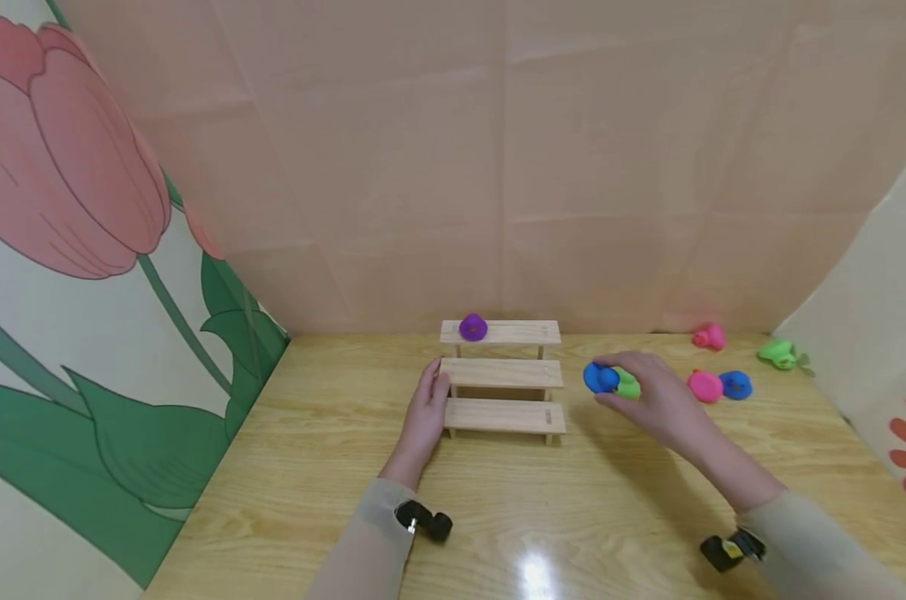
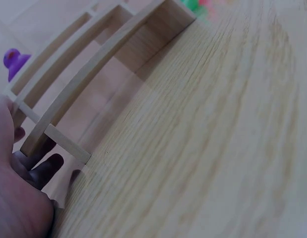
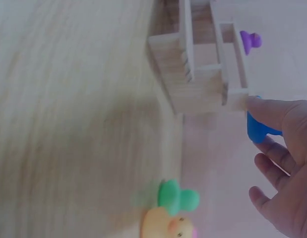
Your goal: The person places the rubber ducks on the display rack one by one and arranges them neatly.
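A small three-step wooden display stand stands on the table. My left hand grips its left end, with fingertips showing beneath a step in the left wrist view. A purple rubber duck sits toward the left of the top step. Right of the stand, my right hand pinches a blue rubber duck between thumb and fingers, raised above the table. Behind that duck, a green toy is partly hidden by the hand. In the right wrist view the blue duck overlaps the corner of the stand.
On the right of the table lie a pink toy, another pink toy beside a blue toy, and a light green toy near the right wall. A pinkish-tan backdrop closes off the table's back edge.
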Available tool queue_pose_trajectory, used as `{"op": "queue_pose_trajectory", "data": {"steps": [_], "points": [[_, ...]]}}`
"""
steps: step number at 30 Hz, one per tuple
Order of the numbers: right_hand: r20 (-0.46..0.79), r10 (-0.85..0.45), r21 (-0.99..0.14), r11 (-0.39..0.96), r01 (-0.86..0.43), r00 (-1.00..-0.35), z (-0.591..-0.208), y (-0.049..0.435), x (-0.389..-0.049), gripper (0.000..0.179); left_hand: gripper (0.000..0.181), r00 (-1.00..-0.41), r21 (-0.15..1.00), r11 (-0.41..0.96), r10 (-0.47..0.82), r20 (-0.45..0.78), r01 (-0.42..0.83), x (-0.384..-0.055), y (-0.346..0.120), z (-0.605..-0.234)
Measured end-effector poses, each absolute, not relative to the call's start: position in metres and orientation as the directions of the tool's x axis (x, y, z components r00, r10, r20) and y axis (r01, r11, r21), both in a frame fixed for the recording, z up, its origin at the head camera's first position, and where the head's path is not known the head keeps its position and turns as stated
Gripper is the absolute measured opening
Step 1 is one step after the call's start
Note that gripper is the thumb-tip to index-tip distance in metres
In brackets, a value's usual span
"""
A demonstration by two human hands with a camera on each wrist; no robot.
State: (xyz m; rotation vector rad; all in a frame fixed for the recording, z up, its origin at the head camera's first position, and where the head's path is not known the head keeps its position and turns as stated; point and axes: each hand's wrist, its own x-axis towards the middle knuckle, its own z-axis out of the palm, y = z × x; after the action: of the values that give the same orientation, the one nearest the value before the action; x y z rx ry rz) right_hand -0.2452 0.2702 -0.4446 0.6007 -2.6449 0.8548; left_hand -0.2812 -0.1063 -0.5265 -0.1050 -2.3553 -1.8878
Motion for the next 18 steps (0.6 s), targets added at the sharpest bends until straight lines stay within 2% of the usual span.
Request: {"op": "queue_pose_trajectory", "data": {"steps": [18], "points": [[0.408,-0.302,-0.509,0.708,-0.489,-0.862,-0.418,0.224,-0.258,0.052,0.06,-0.991,0.967,0.223,-0.02,0.13,0.123,-0.28,-0.105,-0.525]]}}
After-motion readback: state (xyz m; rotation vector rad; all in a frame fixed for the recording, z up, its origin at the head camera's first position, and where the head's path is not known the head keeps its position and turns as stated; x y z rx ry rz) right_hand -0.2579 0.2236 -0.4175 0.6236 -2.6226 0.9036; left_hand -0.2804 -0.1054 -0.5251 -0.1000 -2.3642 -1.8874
